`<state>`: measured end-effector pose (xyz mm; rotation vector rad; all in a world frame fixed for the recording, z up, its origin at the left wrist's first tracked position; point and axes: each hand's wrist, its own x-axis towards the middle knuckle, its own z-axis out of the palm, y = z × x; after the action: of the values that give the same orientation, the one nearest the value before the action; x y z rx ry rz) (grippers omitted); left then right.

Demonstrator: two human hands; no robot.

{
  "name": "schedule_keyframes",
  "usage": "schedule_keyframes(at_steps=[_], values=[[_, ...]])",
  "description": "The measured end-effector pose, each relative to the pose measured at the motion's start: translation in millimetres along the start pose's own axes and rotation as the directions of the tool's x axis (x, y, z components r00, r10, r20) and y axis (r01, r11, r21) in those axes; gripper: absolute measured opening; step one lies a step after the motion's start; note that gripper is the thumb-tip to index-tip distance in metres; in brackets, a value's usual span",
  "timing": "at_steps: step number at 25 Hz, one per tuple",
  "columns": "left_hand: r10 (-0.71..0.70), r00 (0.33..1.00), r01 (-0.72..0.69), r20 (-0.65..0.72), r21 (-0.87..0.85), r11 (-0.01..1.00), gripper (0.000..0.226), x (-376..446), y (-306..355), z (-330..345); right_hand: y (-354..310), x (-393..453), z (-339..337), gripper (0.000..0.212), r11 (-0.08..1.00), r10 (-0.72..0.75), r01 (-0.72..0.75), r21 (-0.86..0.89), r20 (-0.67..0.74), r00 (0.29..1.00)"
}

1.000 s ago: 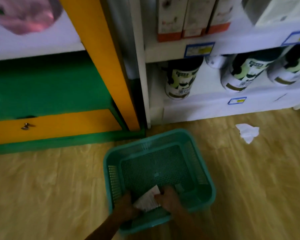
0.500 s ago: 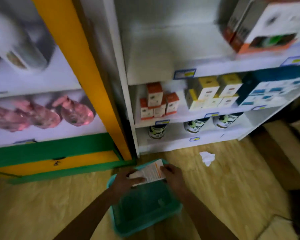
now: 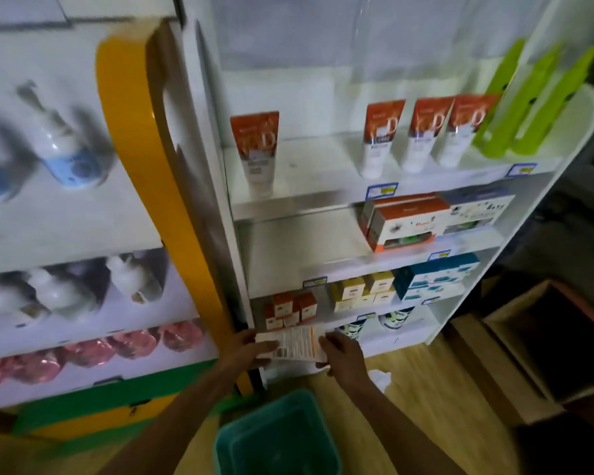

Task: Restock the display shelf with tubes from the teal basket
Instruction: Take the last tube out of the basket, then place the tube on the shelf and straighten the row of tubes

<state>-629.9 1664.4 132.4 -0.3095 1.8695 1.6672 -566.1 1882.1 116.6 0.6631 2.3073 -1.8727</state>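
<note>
The tube [image 3: 294,343] is a flat white one with small print and a barcode facing up, and it is held level between the two hands, above the teal basket [image 3: 277,437] and in front of the lower part of the white shelf [image 3: 333,180]. The left hand [image 3: 246,351] grips the left end of the tube, thumb on top and fingers under it. The right hand [image 3: 343,354] pinches the right end in the same way.

The teal basket stands on the wooden floor [image 3: 426,399] just below the hands; what shows of its inside looks dark and nothing can be made out in it.

On the top board of the white shelf, one orange-and-white tube [image 3: 258,152] stands alone at the left, and three more tubes [image 3: 422,132] stand together further right, with a wide gap between them. Green packs [image 3: 528,104] lean at the right end of that board. On the boards below are orange-and-white boxes [image 3: 402,221], yellow boxes [image 3: 364,293] and blue boxes [image 3: 436,275]. Left of the white shelf is a yellow post [image 3: 144,166], and beyond it blurred bottles [image 3: 69,156].
</note>
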Motion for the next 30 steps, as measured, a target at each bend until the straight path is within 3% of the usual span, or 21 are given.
schedule_keyframes(at_steps=[7,12,18,21,24,27,30], values=[[0.131,0.989,-0.135,0.063,0.049,0.990,0.025,-89.2,154.1,10.2,-147.0,-46.0,-57.0,0.016,0.991,-0.121,0.124,0.043,-0.058,0.991],[0.275,0.958,-0.279,0.082,0.040,0.959,0.039,-153.6,265.6,19.7,-272.6,-82.0,-98.5,0.010,0.968,-0.146,0.170,0.182,-0.139,0.980],[0.426,0.903,-0.422,0.060,-0.072,0.904,0.029,-221.2,386.3,26.3,-399.0,-100.2,-129.8,0.056,0.944,-0.270,0.287,0.165,-0.122,0.955],[0.511,0.858,-0.507,0.052,-0.074,0.859,0.029,-240.6,427.0,28.7,-449.3,-100.3,-142.2,0.056,0.923,-0.287,0.301,0.240,-0.091,0.954],[0.606,0.794,-0.608,0.043,0.054,0.792,0.038,-237.9,450.1,38.3,-484.3,-84.9,-152.8,0.046,0.895,-0.295,0.285,0.343,-0.022,0.955],[0.687,0.726,-0.651,-0.014,0.309,0.694,0.054,-222.2,458.1,58.2,-504.7,-55.3,-165.2,0.042,0.848,-0.277,0.228,0.478,0.033,0.960],[0.702,0.709,-0.638,-0.063,0.369,0.676,0.075,-191.4,455.6,85.1,-509.3,-16.1,-180.1,0.049,0.875,-0.288,0.228,0.427,0.082,0.954]])
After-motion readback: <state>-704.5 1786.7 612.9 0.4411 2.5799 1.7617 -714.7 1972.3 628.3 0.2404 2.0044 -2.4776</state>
